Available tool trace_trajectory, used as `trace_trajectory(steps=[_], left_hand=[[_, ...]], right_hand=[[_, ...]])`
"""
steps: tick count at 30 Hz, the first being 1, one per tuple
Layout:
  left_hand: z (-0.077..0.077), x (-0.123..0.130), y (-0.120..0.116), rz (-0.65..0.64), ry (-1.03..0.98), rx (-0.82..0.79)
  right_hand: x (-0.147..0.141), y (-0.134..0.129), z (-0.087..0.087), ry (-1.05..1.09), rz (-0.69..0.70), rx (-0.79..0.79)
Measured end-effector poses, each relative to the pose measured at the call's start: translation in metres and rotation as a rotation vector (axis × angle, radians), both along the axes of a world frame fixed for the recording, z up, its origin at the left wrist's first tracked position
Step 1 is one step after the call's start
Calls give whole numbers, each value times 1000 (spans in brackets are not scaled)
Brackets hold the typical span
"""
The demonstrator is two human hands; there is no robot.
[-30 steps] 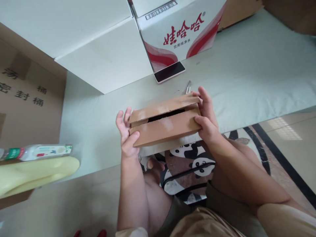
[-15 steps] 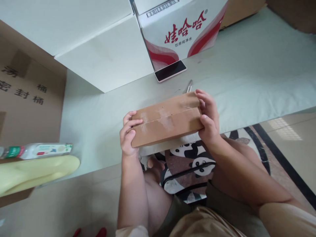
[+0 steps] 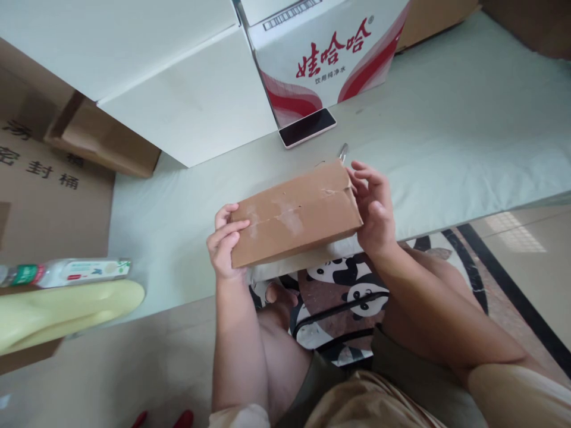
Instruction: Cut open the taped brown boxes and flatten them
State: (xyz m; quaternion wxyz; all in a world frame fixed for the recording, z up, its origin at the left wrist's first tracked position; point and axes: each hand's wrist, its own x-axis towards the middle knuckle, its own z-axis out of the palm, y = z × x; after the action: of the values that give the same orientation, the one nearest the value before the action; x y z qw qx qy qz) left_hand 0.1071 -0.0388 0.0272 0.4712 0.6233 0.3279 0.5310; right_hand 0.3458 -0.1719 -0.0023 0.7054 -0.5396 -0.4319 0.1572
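Note:
A small brown cardboard box [image 3: 289, 217] is held up over the front of the cloth-covered surface, its pale scuffed side facing me. My left hand [image 3: 226, 241] is closed on the box's left end, thumb on the near side and fingers over the far edge. At the right end, my right hand [image 3: 375, 208] is open, its fingers apart and curved beside the box. Some of those fingers pass behind the end, so I cannot tell whether they touch it. A slim metal tool [image 3: 343, 152] lies just beyond the box, its lower part hidden.
A smartphone [image 3: 307, 128] lies before a red-and-white printed carton [image 3: 334, 65] and a large white box [image 3: 191, 101]. To the left are a cardboard box [image 3: 107, 138], a bottle [image 3: 84, 270] and a yellow-green object [image 3: 75, 306]. A panda-patterned seat [image 3: 366, 300] sits below.
My right hand has loosened from the box's right end and its fingers have spread. The small box has shifted slightly left with my left hand. Another cardboard box has appeared at the left.

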Motion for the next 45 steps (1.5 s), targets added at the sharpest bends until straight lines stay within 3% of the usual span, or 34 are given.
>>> trace_trajectory(steps=[4,7,11,14,18,21,25,28,30,31,34,36,38,40,42,45], left_hand=[[-7,-18,12,115,-175,-175],[-12,-33,21,163,-219,-281],[-20,-32,22,117,-139,-321],[-27,-16,14,66,-101,-507],[-33,1,3,34,-45,-667],[-32,1,-2,-21,-31,-728],[-28,-5,-6,-230,128,-866],[-28,-7,-5,-412,349,-889],[-28,-5,-3,-438,458,-803],[-28,-4,-2,-388,476,-714],[-22,0,0,-37,343,-285],[-13,0,-1,116,206,40],[-3,-2,-3,84,194,305],[3,-5,-4,22,273,448],[5,-8,-4,31,298,478],[0,-9,-3,92,261,442]], right_hand=[[2,4,-8,95,21,-159],[-4,5,-11,189,204,-255],[-16,2,-5,161,443,-147],[-20,0,4,-46,498,-138],[-19,-2,12,-256,487,-126],[-20,-5,16,-291,437,-58],[-20,-9,20,-278,322,16],[-18,-10,21,-284,232,-22],[-18,-9,19,-267,211,-55],[-18,-8,19,-265,219,-62],[-20,-3,19,-306,326,-46],[-23,0,21,-345,447,11],[-27,1,25,-356,562,64],[-30,3,29,-344,634,66],[-28,6,30,-316,591,-1],[-16,14,20,-311,246,-230]])
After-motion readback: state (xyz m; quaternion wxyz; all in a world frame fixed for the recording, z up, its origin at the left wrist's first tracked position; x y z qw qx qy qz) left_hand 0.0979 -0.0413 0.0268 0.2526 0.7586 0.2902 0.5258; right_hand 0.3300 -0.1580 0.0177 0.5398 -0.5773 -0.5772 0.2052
